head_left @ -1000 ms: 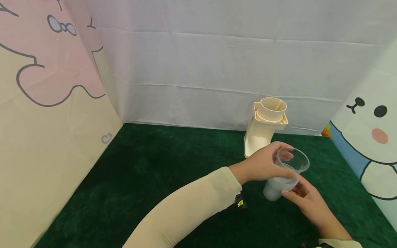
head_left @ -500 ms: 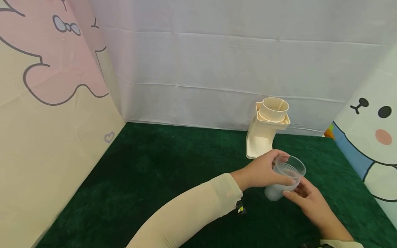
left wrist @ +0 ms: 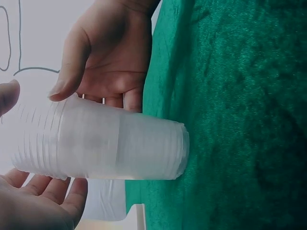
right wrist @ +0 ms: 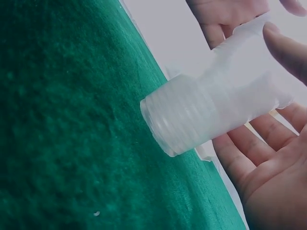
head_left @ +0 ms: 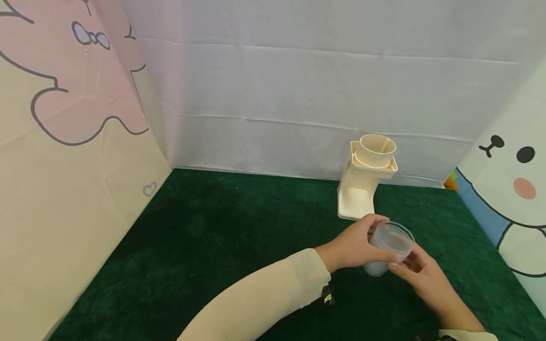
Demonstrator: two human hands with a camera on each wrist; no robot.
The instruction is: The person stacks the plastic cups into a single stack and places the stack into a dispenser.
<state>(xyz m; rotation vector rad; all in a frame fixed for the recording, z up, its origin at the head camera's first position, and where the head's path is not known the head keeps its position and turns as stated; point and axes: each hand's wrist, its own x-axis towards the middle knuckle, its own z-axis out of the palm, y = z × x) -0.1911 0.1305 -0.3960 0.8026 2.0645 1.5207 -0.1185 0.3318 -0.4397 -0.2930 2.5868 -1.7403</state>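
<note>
Both hands hold a nested stack of translucent plastic cups [head_left: 394, 238] above the green cloth, at the right of the head view. Around the upper part of the stack, near the rims, my left hand [head_left: 356, 244] has its thumb on the near side and fingers behind. My right hand [head_left: 426, 279] grips the stack lower down from the right, thumb in front. In the left wrist view the cups [left wrist: 120, 143] show several closely stacked rims, and the narrow base points toward the cloth. The right wrist view shows the cups [right wrist: 192, 112] tilted between both hands.
A cream plastic stand [head_left: 357, 201] with a round open collar [head_left: 375, 150] on top stands behind the hands, by the back wall. Green cloth [head_left: 239, 227] covers the table. White fabric [head_left: 273, 85] hangs at the back, with cartoon-printed panels at both sides.
My left hand has moved down, and the upper cup has slid into the lower stack, closing the gap between their rims. The right hand has stayed almost still.
</note>
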